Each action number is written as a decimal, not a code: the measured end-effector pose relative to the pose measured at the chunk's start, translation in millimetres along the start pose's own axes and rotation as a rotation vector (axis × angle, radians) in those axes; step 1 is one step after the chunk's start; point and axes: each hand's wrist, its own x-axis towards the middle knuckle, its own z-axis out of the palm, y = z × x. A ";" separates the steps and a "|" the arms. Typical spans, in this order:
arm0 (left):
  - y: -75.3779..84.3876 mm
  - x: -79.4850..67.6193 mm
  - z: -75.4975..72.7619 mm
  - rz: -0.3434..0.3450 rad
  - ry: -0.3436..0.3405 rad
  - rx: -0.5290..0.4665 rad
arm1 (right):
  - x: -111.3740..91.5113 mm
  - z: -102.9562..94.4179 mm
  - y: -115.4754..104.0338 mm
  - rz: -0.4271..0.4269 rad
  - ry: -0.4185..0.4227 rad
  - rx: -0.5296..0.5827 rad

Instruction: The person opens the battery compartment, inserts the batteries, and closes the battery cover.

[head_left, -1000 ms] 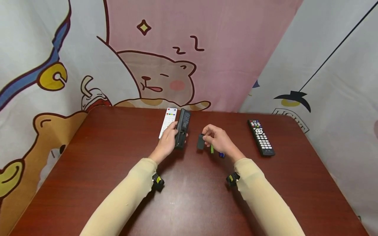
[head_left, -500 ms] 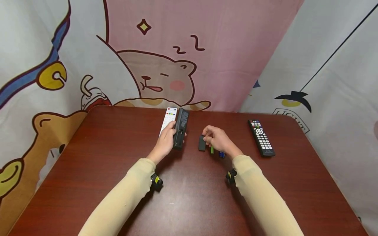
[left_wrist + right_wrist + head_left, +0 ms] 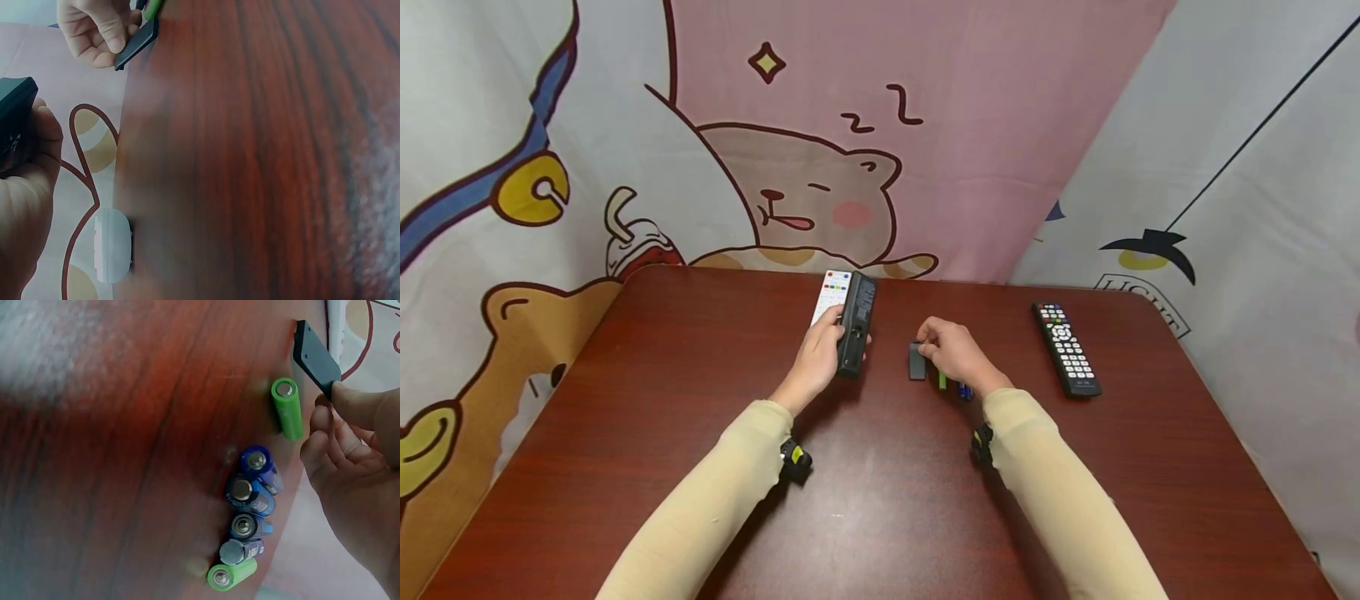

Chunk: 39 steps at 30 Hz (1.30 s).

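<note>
My left hand [image 3: 817, 354] grips a black remote control [image 3: 858, 327], its back turned up and a battery compartment showing near the middle. Between thumb and fingertips, my right hand [image 3: 953, 350] pinches one end of a small dark battery cover [image 3: 917, 362]. In the right wrist view the battery cover [image 3: 317, 359] tilts close over the table, with a green battery [image 3: 287, 411] standing beside it. The left wrist view shows the same cover [image 3: 139, 44] in the right hand's fingertips, and only an end of the black remote [image 3: 14, 119].
A white remote [image 3: 832, 293] lies just behind the left hand, partly covered by the black one. Blue batteries [image 3: 251, 494] and another green battery [image 3: 231, 575] stand or lean in a row near the right hand. Farther right lies a second black remote [image 3: 1066, 350] with white buttons.
The left hand has drifted slightly left with the black remote, covering more of the white one. The battery cover has shifted a little right in the right hand's pinch.
</note>
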 end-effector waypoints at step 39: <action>5.9 -1.0 2.1 -0.020 0.018 -0.021 | 6.2 7.7 0.0 0.030 0.037 -0.240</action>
